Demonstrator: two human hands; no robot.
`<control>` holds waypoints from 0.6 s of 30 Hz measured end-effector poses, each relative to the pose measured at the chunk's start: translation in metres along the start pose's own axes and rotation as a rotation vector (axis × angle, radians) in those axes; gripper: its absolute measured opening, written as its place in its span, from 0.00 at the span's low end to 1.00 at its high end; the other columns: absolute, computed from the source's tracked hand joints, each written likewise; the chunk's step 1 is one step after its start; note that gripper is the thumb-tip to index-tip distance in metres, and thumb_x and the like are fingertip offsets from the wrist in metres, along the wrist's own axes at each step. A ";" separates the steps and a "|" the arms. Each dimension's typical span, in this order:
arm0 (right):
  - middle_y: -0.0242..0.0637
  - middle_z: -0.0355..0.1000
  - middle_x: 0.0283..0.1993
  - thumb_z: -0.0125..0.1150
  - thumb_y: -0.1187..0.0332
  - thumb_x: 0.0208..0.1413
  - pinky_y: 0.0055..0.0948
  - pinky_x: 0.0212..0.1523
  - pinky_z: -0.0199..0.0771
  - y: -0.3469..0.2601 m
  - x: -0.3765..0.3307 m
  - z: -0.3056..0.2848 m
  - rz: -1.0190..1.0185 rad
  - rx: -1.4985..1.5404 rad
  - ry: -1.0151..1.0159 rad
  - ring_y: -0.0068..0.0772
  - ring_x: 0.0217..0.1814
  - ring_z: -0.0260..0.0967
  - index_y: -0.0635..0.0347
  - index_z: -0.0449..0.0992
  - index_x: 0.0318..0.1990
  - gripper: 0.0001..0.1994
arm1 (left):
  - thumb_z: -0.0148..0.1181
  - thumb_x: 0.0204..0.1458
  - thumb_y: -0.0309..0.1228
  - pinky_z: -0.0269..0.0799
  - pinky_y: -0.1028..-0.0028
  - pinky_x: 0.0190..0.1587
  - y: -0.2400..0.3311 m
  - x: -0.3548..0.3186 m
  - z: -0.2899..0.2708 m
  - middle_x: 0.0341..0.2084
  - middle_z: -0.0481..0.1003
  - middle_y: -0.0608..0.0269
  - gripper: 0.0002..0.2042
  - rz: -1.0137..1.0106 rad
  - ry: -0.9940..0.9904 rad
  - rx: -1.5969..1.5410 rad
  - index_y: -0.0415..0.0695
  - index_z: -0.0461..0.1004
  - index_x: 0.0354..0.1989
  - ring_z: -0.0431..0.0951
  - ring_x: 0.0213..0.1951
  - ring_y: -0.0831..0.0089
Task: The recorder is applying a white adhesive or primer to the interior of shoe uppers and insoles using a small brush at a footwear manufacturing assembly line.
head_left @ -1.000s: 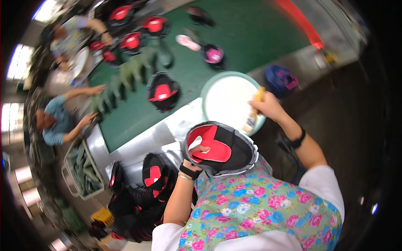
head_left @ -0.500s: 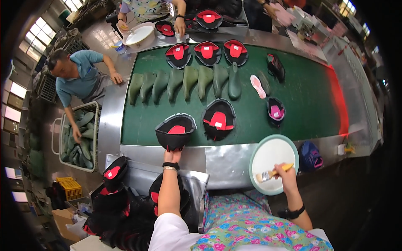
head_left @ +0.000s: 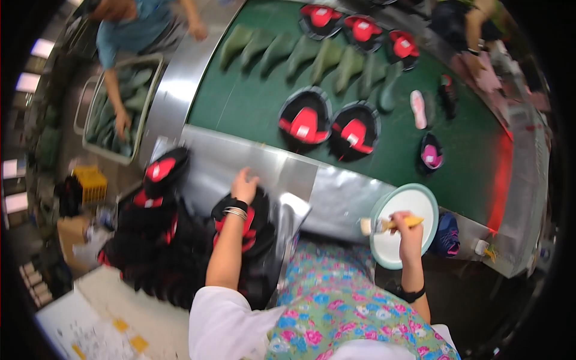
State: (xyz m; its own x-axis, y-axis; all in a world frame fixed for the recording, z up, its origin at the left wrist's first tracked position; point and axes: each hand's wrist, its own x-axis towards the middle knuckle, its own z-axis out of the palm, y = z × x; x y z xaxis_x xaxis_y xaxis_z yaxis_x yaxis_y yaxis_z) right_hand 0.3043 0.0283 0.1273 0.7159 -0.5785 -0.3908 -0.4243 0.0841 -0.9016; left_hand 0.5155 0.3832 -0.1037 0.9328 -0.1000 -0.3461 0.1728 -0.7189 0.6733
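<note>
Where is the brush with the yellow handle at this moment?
In the head view, the brush is at the lower right, held in the right hand. Its bristles are over the left rim of the round white dish, beside the green conveyor belt.

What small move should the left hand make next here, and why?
Probably close the left hand on the top black-and-red shoe upper and lift it: it rests on that stack, while the right hand holds a yellow-handled brush at the white bowl.
</note>
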 end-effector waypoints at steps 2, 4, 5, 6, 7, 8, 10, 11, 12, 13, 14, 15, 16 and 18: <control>0.35 0.71 0.28 0.56 0.68 0.55 0.21 0.31 0.65 -0.001 0.001 0.012 -0.025 -0.025 -0.066 0.22 0.28 0.66 0.66 0.74 0.30 0.09 | 0.63 0.42 0.36 0.63 0.61 0.52 -0.045 -0.051 -0.057 0.42 0.71 0.43 0.25 0.005 0.314 0.467 0.35 0.67 0.48 0.69 0.47 0.48; 0.34 0.71 0.30 0.55 0.68 0.57 0.21 0.38 0.65 -0.002 0.004 0.025 -0.137 -0.059 -0.094 0.21 0.32 0.66 0.66 0.73 0.29 0.10 | 0.67 0.39 0.40 0.67 0.61 0.49 -0.084 -0.079 -0.094 0.46 0.70 0.43 0.30 -0.351 0.082 0.415 0.34 0.66 0.48 0.70 0.47 0.47; 0.34 0.71 0.30 0.55 0.68 0.57 0.21 0.38 0.65 -0.001 0.005 0.032 -0.138 -0.048 -0.105 0.21 0.32 0.66 0.66 0.73 0.29 0.10 | 0.69 0.38 0.41 0.68 0.61 0.48 -0.099 -0.082 -0.101 0.47 0.70 0.44 0.32 -0.564 -0.147 0.231 0.33 0.66 0.49 0.70 0.48 0.48; 0.34 0.71 0.31 0.54 0.68 0.58 0.21 0.39 0.65 -0.001 0.006 0.040 -0.143 -0.019 -0.170 0.21 0.33 0.66 0.66 0.73 0.30 0.10 | 0.70 0.36 0.43 0.69 0.61 0.46 -0.111 -0.090 -0.090 0.47 0.70 0.44 0.34 -0.696 -0.108 -0.036 0.33 0.66 0.49 0.71 0.47 0.50; 0.34 0.71 0.32 0.53 0.67 0.58 0.21 0.39 0.66 -0.001 0.006 0.048 -0.144 -0.004 -0.206 0.21 0.33 0.66 0.65 0.73 0.31 0.10 | 0.71 0.34 0.45 0.71 0.61 0.44 -0.120 -0.092 -0.082 0.47 0.70 0.45 0.36 -0.819 -0.090 -0.325 0.33 0.66 0.49 0.72 0.46 0.51; 0.34 0.71 0.32 0.53 0.67 0.58 0.21 0.39 0.66 -0.002 0.006 0.051 -0.159 0.018 -0.200 0.21 0.33 0.66 0.65 0.73 0.31 0.10 | 0.70 0.34 0.43 0.72 0.59 0.42 -0.123 -0.088 -0.074 0.44 0.71 0.45 0.35 -0.761 -0.066 -0.147 0.34 0.65 0.50 0.74 0.44 0.54; 0.34 0.71 0.35 0.52 0.67 0.59 0.22 0.39 0.66 -0.004 0.003 0.059 -0.086 -0.192 -0.282 0.21 0.35 0.66 0.64 0.73 0.33 0.09 | 0.62 0.40 0.34 0.72 0.60 0.36 -0.114 -0.074 -0.058 0.40 0.71 0.44 0.26 -0.654 -0.038 -0.068 0.35 0.64 0.48 0.75 0.39 0.57; 0.36 0.71 0.35 0.52 0.69 0.58 0.24 0.40 0.66 -0.005 0.000 0.065 -0.193 -0.197 -0.322 0.24 0.36 0.67 0.64 0.73 0.35 0.07 | 0.60 0.41 0.33 0.72 0.63 0.34 -0.101 -0.072 -0.053 0.38 0.71 0.47 0.24 -0.697 -0.033 -0.238 0.37 0.63 0.47 0.74 0.36 0.60; 0.38 0.71 0.36 0.52 0.71 0.57 0.26 0.41 0.67 -0.007 -0.002 0.072 -0.277 -0.236 -0.334 0.27 0.37 0.68 0.63 0.74 0.36 0.06 | 0.57 0.42 0.31 0.71 0.66 0.32 -0.082 -0.072 -0.052 0.36 0.70 0.50 0.22 -0.679 -0.044 -0.442 0.38 0.62 0.47 0.74 0.34 0.63; 0.41 0.71 0.38 0.53 0.76 0.50 0.30 0.44 0.67 -0.010 -0.001 0.080 -0.500 -0.343 -0.362 0.36 0.41 0.69 0.63 0.74 0.38 0.08 | 0.55 0.43 0.30 0.71 0.69 0.31 -0.056 -0.074 -0.052 0.34 0.70 0.53 0.20 -0.579 0.005 -0.680 0.40 0.61 0.46 0.73 0.31 0.66; 0.43 0.71 0.39 0.53 0.80 0.44 0.35 0.46 0.67 -0.012 -0.006 0.089 -0.613 -0.371 -0.365 0.43 0.46 0.67 0.61 0.74 0.40 0.13 | 0.52 0.44 0.28 0.70 0.72 0.29 -0.025 -0.080 -0.053 0.31 0.69 0.56 0.18 -0.483 0.033 -0.769 0.41 0.60 0.46 0.73 0.29 0.69; 0.41 0.70 0.42 0.55 0.79 0.42 0.36 0.45 0.69 -0.016 -0.007 0.097 -0.733 -0.450 -0.437 0.43 0.48 0.66 0.60 0.73 0.41 0.14 | 0.50 0.45 0.26 0.70 0.75 0.27 0.008 -0.087 -0.055 0.29 0.69 0.59 0.17 -0.339 0.051 -0.902 0.43 0.59 0.45 0.72 0.26 0.72; 0.39 0.69 0.45 0.57 0.78 0.42 0.36 0.44 0.71 -0.018 -0.013 0.107 -0.827 -0.489 -0.444 0.42 0.49 0.65 0.60 0.73 0.42 0.15 | 0.49 0.47 0.25 0.70 0.76 0.27 0.040 -0.099 -0.062 0.30 0.69 0.61 0.19 -0.205 -0.020 -0.988 0.44 0.58 0.49 0.73 0.25 0.73; 0.36 0.68 0.48 0.61 0.75 0.39 0.35 0.41 0.74 -0.024 -0.029 0.124 -0.927 -0.592 -0.416 0.41 0.51 0.63 0.59 0.72 0.43 0.18 | 0.51 0.48 0.25 0.71 0.77 0.27 0.100 -0.123 -0.063 0.31 0.71 0.62 0.24 -0.075 0.031 -1.082 0.46 0.55 0.55 0.73 0.24 0.75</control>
State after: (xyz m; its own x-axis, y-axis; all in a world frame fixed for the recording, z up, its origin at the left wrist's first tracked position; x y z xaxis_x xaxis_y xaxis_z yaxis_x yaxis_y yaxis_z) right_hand 0.3628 0.1437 0.1372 0.9656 0.0985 0.2406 0.2413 -0.6834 -0.6890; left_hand 0.4379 0.3668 0.0479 0.9133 -0.0524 -0.4038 0.4025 0.2670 0.8756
